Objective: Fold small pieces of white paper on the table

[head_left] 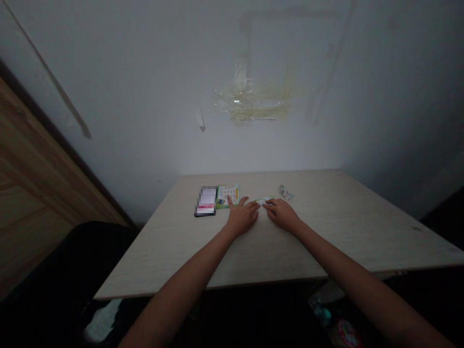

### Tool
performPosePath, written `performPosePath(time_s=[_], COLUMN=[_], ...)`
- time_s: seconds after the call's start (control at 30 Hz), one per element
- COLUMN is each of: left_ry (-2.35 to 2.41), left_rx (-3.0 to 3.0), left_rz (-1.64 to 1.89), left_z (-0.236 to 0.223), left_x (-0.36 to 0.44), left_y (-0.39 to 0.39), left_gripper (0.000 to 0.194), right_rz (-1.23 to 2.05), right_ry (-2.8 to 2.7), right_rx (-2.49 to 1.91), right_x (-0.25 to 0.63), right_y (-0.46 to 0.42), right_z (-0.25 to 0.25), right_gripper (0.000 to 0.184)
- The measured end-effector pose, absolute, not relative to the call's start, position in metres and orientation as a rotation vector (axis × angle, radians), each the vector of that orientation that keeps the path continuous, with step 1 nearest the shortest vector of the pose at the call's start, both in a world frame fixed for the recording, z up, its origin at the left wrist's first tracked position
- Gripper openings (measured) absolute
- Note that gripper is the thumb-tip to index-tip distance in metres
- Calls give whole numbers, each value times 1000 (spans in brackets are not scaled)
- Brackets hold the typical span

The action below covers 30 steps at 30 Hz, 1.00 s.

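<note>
Two bare forearms reach in from the bottom of the view, the left forearm (181,275) and the right forearm (362,285), ending in hands lying palm down on the pale wood-grain worktop (326,241). The left hand (241,216) and right hand (282,215) are apart, but their fingertips almost meet at a small green-and-white paper strip (264,200). Both sets of fingers touch or sit just beside it; whether they pinch it is too small to tell. Left of the strip, one left finger rests on a colourful printed card (228,195), and a black phone (205,200) with a blurred screen lies just beyond that card. Right of the strip is a small crumpled wrapper (286,192). Farther past the strip, a pale wall (253,145) carries yellowed tape residue (253,101). Far left of the strip stands a wooden panel (36,159).
</note>
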<state>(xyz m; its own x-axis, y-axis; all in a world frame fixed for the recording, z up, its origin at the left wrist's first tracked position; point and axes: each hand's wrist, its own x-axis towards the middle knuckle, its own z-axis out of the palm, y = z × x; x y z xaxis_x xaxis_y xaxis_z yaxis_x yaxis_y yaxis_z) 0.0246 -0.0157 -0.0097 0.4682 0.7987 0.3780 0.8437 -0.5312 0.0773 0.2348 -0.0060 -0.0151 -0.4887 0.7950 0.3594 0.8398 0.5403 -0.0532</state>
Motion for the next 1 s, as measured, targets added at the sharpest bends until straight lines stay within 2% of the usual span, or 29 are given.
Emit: performPosePath(time_s=[1.0], left_ry=[-1448], left_rx=[-2501], left_rz=[-622], left_z=[-5], left_x=[24], left_y=[-19], left_gripper=[37], right_rz=[-149], right_ry=[-2434], right_rx=[-1316], right_x=[236], right_y=[-4], right_z=[-17], right_gripper=[35])
